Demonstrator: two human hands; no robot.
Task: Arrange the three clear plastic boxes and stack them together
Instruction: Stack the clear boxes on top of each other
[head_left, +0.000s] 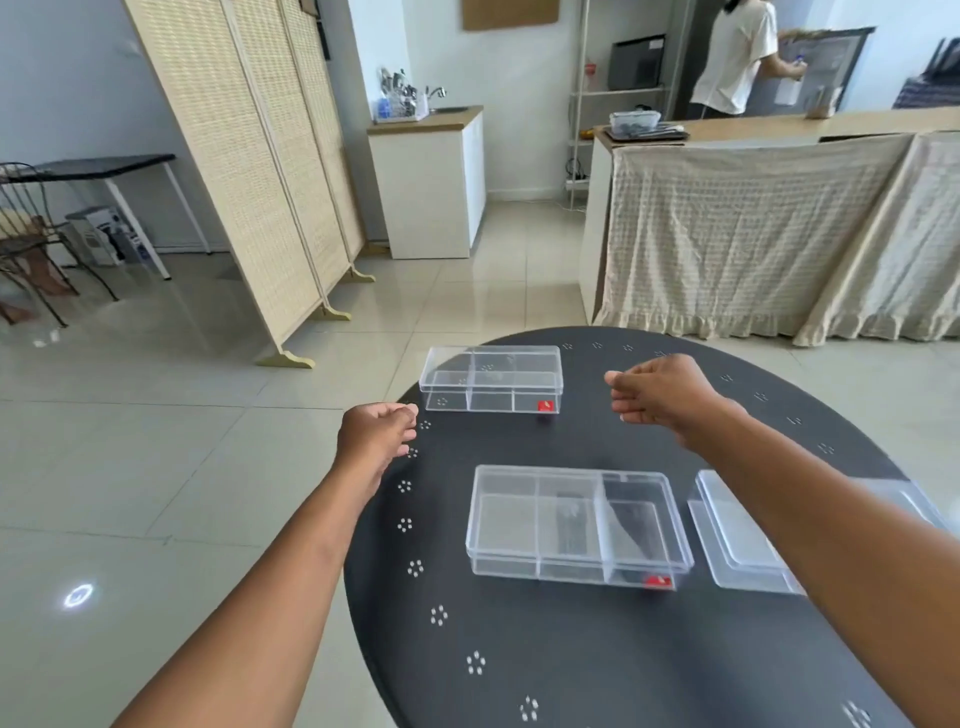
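Note:
Three clear plastic boxes lie apart on a round black table (519, 649). The far box (491, 379) sits near the table's far left edge, lid on, with a red sticker. A second box (576, 525) with inner dividers rests in the middle. The third box (737, 535) lies at the right, partly hidden under my right forearm. My left hand (376, 434) hovers just left of the far box, fingers loosely curled, holding nothing. My right hand (662, 389) hovers to the right of that box, fingers curled apart, holding nothing.
Tiled floor surrounds the table. A folding wicker screen (249, 171) stands at the left, a white cabinet with a sink (426, 182) behind, and a cloth-draped counter (753, 228) at the right. A person (737, 57) stands far back by the counter.

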